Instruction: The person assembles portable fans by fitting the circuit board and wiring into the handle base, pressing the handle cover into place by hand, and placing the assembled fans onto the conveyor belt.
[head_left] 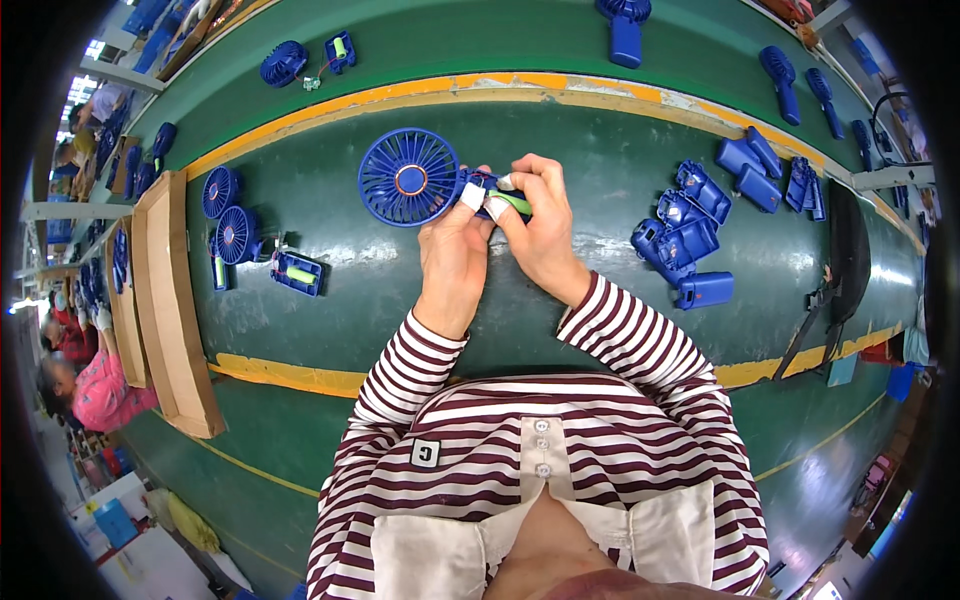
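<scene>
A blue handheld fan (385, 180) with a round slatted head is held above the green bench, its head pointing left. My left hand (453, 262) grips it from below where the head meets the handle, a white wrap on its thumb. My right hand (545, 225) closes round the handle end, with white wraps on the thumb and a finger. Between its fingers shows a green cylindrical battery (514, 202) in the opened handle. Fingers hide most of the handle's inside.
To the left lie fans (233, 236) and an opened handle shell (298, 274) with a green battery, beside a long cardboard tray (172, 300). At right are several blue handle shells (680, 240) in a heap. Beyond the orange strip, a green belt (450, 50) carries more fan parts.
</scene>
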